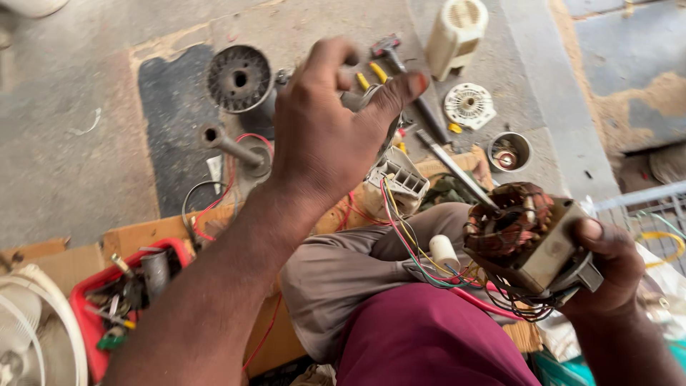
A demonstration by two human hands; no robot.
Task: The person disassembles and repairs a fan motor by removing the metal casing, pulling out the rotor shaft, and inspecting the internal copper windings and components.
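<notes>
My right hand (pixel 607 264) grips a fan motor stator (pixel 525 232) with copper windings and a pale metal frame, held over my lap at the right. Coloured wires (pixel 418 261) trail from it across my knee to a white plastic housing (pixel 400 182). A thin metal rod (pixel 457 168) slants down toward the top of the stator. My left hand (pixel 325 125) is raised in the middle of the view with its back to me, fingers curled and thumb out. A curved grey metal part (pixel 368 100) shows just behind the thumb; whether the hand holds it is hidden.
On the concrete floor lie a round grey motor cover (pixel 239 77), a grey fan stand piece (pixel 239 151), a cream plastic casing (pixel 457 32), a white round grille (pixel 469 105) and a small tin (pixel 509 151). A red tray (pixel 86 322) of small parts sits on cardboard at the lower left.
</notes>
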